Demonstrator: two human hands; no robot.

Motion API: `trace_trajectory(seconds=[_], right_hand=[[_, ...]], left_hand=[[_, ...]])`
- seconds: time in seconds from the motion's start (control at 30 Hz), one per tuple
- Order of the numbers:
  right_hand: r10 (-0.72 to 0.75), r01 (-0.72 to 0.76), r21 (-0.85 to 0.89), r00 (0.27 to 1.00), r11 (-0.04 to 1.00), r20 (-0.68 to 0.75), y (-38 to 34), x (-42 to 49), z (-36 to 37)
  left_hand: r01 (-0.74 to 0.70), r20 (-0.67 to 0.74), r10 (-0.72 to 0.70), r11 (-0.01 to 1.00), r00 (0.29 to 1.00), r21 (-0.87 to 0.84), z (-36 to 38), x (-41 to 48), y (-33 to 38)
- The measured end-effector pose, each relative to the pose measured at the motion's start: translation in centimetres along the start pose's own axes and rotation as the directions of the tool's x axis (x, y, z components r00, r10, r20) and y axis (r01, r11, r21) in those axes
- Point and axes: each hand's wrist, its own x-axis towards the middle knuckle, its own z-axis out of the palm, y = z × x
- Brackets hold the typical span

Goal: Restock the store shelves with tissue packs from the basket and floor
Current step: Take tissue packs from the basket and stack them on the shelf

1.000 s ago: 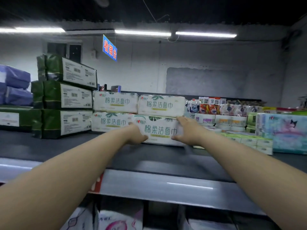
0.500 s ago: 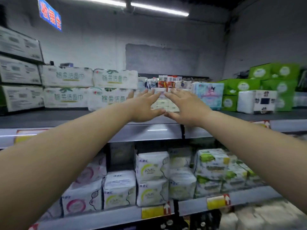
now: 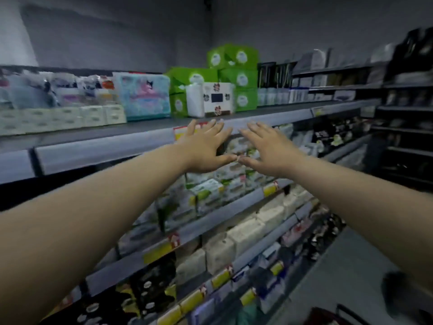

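Observation:
My left hand (image 3: 206,146) and my right hand (image 3: 267,148) are stretched out side by side in front of the top shelf's front edge (image 3: 105,148), fingers straight and spread, thumbs nearly touching. Neither holds anything. On the top shelf stand a row of pale tissue packs (image 3: 61,118), a light blue pack with a cartoon print (image 3: 145,97), a white pack with a dark label (image 3: 210,99) and stacked green tissue boxes (image 3: 234,73). The view is blurred.
Lower shelves (image 3: 210,216) hold white and green packs and dark packs further down. More shelving (image 3: 403,109) runs along the right. The grey floor aisle (image 3: 339,277) lies at the lower right, with a dark red object (image 3: 328,317) at the bottom edge.
Both hands let go of the white face-towel pack on the top shelf and drew back. The view swung right and down, so the green boxes and the aisle now show.

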Motion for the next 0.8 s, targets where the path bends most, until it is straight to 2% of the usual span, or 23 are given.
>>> trace_trajectory(seconds=[0.27, 0.47, 0.6, 0.67, 0.8], right_hand=[[0.17, -0.169, -0.026, 0.959, 0.985, 0.225, 15.4, -8.0, 9.1], [0.259, -0.305, 0.071, 0.892, 0.95, 0.369, 22.2, -14.7, 19.5], [0.354, -0.453, 0.08, 0.784, 0.888, 0.509, 24.8, -19.6, 27.0], [0.391, -0.521, 0.076, 0.721, 0.85, 0.572, 25.2, -22.1, 30.5], [0.458, -0.643, 0.048, 0.594, 0.764, 0.662, 25.4, -27.7, 38.4]], left_hand=[[-0.14, 0.134, 0.155, 0.983, 0.979, -0.115, 9.5, 11.4, 15.8], [-0.216, 0.318, 0.271, 0.956, 0.908, -0.199, 19.2, 16.7, 24.6], [-0.275, 0.44, 0.353, 0.933, 0.826, -0.233, 26.6, 19.1, 30.1], [-0.309, 0.508, 0.4, 0.916, 0.763, -0.256, 30.5, 19.6, 32.7], [-0.374, 0.554, 0.497, 0.868, 0.668, -0.328, 39.2, 19.7, 37.7]])
